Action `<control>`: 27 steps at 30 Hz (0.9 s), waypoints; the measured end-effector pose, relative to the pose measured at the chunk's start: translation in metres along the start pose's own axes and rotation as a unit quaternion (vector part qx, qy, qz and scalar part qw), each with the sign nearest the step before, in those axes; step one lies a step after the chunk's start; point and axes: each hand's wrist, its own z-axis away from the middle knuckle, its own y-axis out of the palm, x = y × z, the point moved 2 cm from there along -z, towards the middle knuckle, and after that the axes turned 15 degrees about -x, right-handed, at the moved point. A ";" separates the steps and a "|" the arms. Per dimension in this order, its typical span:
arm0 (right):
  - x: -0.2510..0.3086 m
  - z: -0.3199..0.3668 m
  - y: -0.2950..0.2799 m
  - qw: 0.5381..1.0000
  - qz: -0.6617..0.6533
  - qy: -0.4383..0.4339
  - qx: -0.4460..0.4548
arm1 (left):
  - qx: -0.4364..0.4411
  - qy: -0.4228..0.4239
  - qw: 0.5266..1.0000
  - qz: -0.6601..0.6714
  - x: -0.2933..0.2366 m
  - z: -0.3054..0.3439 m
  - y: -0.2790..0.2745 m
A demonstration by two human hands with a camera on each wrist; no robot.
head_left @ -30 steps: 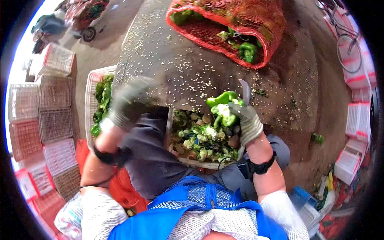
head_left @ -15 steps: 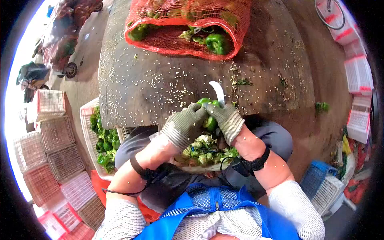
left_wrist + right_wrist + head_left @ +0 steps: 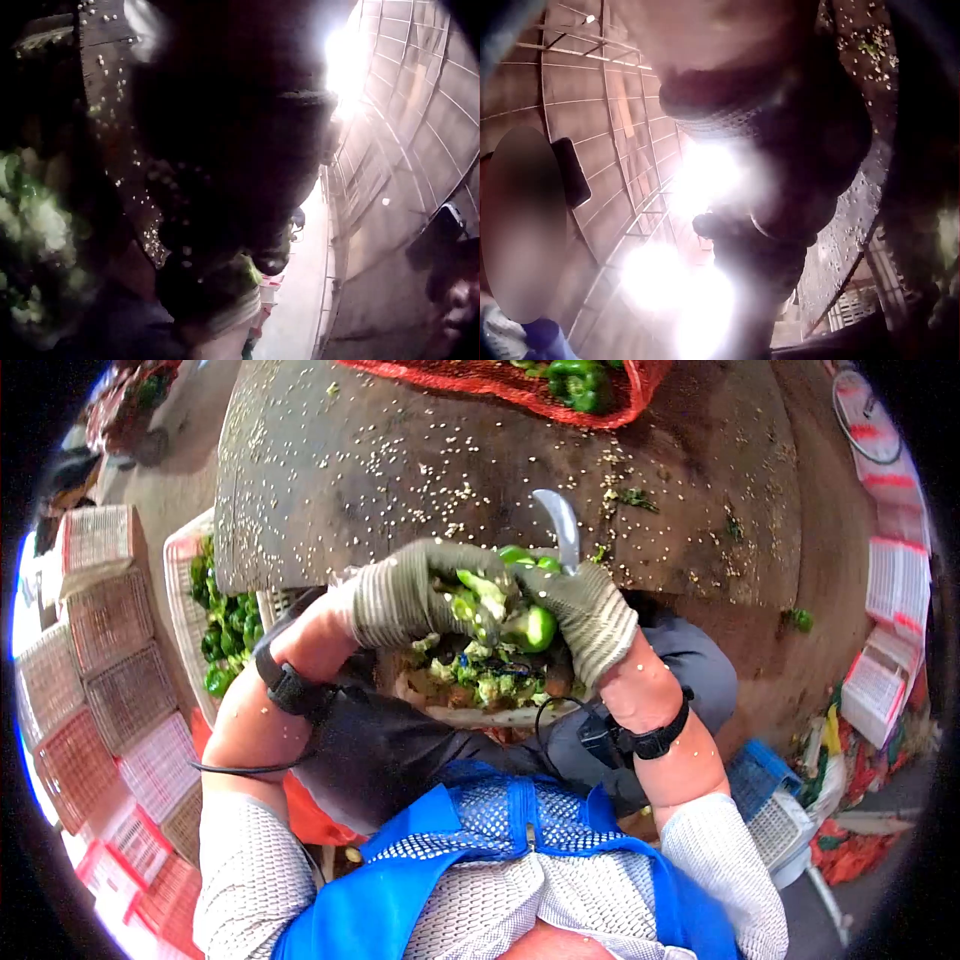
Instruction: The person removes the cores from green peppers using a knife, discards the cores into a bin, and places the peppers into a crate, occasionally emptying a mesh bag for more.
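Note:
Both hands wear grey-green knit gloves and meet over a tub of pale green pepper cores and scraps. My left hand curls round the left side of a cut green bell pepper, whose pale inside shows between the hands. My right hand grips the pepper's right side and also holds a knife, its curved blade pointing up and away over the board. The knife's handle is hidden in the glove. Both wrist views are dark, with the gloves in shadow.
A seed-strewn wooden board lies ahead, with a red mesh bag of peppers at its far side. To the left stands a white crate of green peppers. Stacked crates line the far left; a blue crate sits at right.
My left hand came from beside the pepper crate to join the right hand at the pepper. The hands have since parted slightly, exposing the pepper's pale inside. The mesh bag sits higher in view.

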 end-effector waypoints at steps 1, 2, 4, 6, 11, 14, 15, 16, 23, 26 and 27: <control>0.009 0.004 0.005 0.999 -0.035 -0.012 -0.002 | 0.000 -0.020 0.999 0.038 -0.004 0.005 -0.004; 0.015 0.004 0.009 0.997 -0.070 -0.025 -0.004 | 0.001 -0.039 0.996 0.075 -0.012 0.011 -0.008; 0.020 -0.009 0.005 0.997 -0.076 -0.024 -0.015 | -0.009 0.030 0.998 0.046 -0.015 0.023 -0.013; 0.028 -0.014 0.001 0.996 -0.071 -0.024 -0.052 | 0.072 0.061 0.995 -0.028 -0.015 0.025 -0.009; 0.012 -0.036 -0.012 0.995 0.020 -0.057 -0.083 | -0.061 0.074 0.938 -0.334 -0.008 0.027 -0.003; -0.003 -0.045 -0.016 0.995 0.037 -0.062 -0.069 | -0.229 0.341 0.790 -0.454 -0.012 0.013 -0.002; 0.000 -0.040 -0.010 0.998 -0.003 -0.039 -0.039 | -0.233 0.367 0.753 -0.494 -0.009 0.013 0.006; 0.005 -0.033 -0.004 0.999 -0.043 -0.017 -0.002 | -0.236 0.386 0.711 -0.538 -0.005 0.013 0.012; 0.015 0.010 0.032 0.978 -0.170 0.017 0.124 | -0.317 0.429 0.666 -0.521 -0.026 0.056 -0.006; 0.020 0.024 0.019 0.979 -0.129 -0.044 0.154 | -0.448 0.375 0.631 -0.511 -0.050 0.127 -0.031; 0.018 0.024 0.012 0.975 -0.141 -0.046 0.164 | -0.490 0.291 0.638 -0.517 -0.048 0.153 -0.043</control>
